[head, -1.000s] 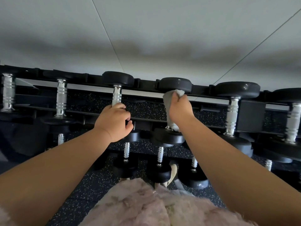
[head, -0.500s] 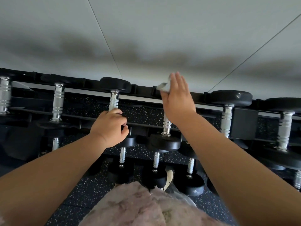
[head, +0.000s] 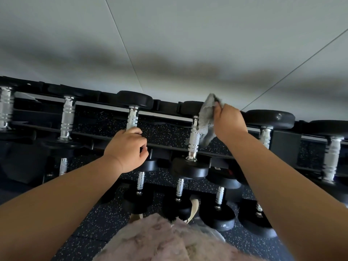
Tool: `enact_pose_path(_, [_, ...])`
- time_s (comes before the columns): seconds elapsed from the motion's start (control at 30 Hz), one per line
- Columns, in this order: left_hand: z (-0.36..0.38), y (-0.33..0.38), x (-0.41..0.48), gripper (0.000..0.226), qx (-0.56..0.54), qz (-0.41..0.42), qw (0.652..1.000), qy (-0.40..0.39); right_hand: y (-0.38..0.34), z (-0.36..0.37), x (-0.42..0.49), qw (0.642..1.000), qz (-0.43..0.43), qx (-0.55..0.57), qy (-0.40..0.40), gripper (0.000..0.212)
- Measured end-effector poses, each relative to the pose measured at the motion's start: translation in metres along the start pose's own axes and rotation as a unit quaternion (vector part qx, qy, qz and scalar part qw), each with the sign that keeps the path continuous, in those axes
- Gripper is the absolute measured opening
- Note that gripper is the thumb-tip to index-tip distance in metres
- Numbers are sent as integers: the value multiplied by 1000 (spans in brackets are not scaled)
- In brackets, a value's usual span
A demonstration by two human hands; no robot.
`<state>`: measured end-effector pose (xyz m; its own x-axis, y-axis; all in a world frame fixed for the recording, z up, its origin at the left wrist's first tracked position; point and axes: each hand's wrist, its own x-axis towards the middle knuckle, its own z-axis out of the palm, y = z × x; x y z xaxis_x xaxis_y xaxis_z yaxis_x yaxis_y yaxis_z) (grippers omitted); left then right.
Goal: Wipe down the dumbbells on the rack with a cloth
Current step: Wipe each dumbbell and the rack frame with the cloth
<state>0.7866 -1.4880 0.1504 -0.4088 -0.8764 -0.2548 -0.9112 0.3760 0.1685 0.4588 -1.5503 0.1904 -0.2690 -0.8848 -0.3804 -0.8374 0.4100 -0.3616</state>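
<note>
The grey cloth [head: 206,120] hangs bunched in your right hand [head: 228,122], up at the far black head of a dumbbell [head: 194,136] on the top tier of the rack [head: 165,107]; its loose tail drapes beside that dumbbell's chrome handle. Your right fingers are pinched closed on the cloth. Your left hand [head: 127,147] is wrapped closed around the handle of the neighbouring dumbbell [head: 132,117] to the left. More dumbbells sit on the lower tier [head: 178,193].
</note>
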Motion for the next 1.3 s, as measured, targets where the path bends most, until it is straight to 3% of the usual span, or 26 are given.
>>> enact_pose_path(0.1, [1,-1,0,22,3,7,1000,-4,-32,-2,-5,993,-107,44,17,43])
enact_pose_path(0.2, [1,-1,0,21,-2,12,1000,-7,-67,-5,-1,967,-251,-12,-37,42])
enact_pose_path(0.27, [0,-2,1,21,-7,10,1000,-6,-75,-5,6,952,-297,-55,-46,42])
enact_pose_path(0.33, [0,-2,1,20,-12,7,1000,-7,-68,-5,16,960,-268,-84,-9,41])
enact_pose_path(0.43, [1,-3,0,18,-20,7,1000,-4,-48,-3,16,985,-140,-62,75,66])
enact_pose_path(0.5, [0,-3,0,17,-24,5,1000,-8,-41,4,3,990,-106,9,97,57])
enact_pose_path(0.6, [0,-3,0,19,-29,2,1000,-9,-37,20,-19,980,-167,-1,109,43])
enact_pose_path(0.7, [0,-2,0,16,-35,-2,999,-10,-48,26,-17,954,-242,-134,112,50])
enact_pose_path(0.77, [-1,-2,0,16,-35,-1,999,-7,-64,19,-4,943,-235,-225,66,50])
enact_pose_path(0.87, [-1,-2,0,16,-26,3,1000,-4,-83,5,12,937,-219,-272,1,56])
enact_pose_path(0.97, [-1,-1,-1,16,-20,4,1000,-2,-95,-9,22,933,-191,-284,-114,36])
enact_pose_path(1.03, [-1,-1,-1,16,-19,4,1000,-1,-92,-13,29,950,-149,-239,-136,32])
enact_pose_path(1.1, [-2,-1,-1,15,-20,4,1000,0,-77,-8,34,986,-112,-99,-73,50])
enact_pose_path(1.17, [-1,-1,-1,15,-19,2,1000,3,-56,-1,27,987,-161,-16,7,61])
enact_pose_path(1.23, [0,-1,-1,15,-19,2,1000,3,-37,1,16,971,-235,-26,25,54])
enact_pose_path(1.3, [0,-2,-2,15,-24,1,1000,4,-33,-5,11,967,-248,-61,-13,45])
